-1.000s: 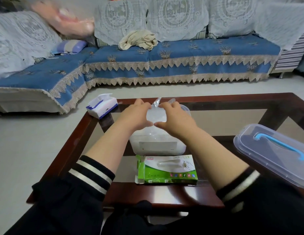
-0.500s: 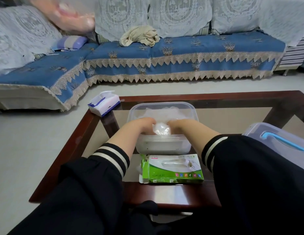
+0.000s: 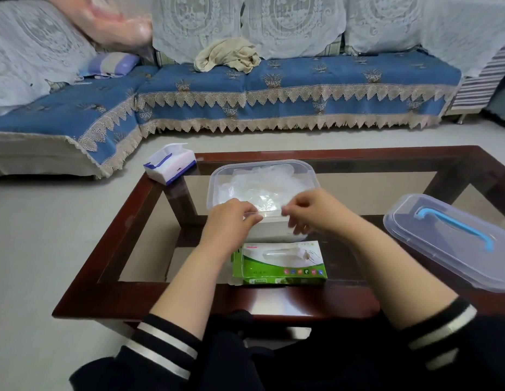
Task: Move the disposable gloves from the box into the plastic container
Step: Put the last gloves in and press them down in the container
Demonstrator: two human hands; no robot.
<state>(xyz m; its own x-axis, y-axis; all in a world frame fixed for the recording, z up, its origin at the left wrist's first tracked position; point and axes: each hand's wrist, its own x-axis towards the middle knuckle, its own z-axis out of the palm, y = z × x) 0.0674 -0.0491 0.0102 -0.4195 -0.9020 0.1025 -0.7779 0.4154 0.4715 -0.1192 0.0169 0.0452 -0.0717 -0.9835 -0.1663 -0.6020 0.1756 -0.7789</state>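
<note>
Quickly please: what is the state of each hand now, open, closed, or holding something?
Left hand: fingers curled at the container's near rim; whether they hold a glove cannot be told.
Right hand: same, cannot be told.

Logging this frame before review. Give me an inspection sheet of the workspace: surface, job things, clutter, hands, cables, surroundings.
Surface: coffee table, dark wood frame with glass panels.
Job's things: plastic container open at table centre, clear disposable gloves piled inside; green glove box lies flat just in front of it; container lid with blue handle rests at the table's right edge.
Clutter: tissue pack on the far left corner.
Hands: left hand and right hand over the container's near rim, fingers curled; a thin clear film seems stretched between them, grip unclear.
Cables: nothing seen.
Surroundings: blue sofa with lace covers, beige cloth on it, pale floor.
</note>
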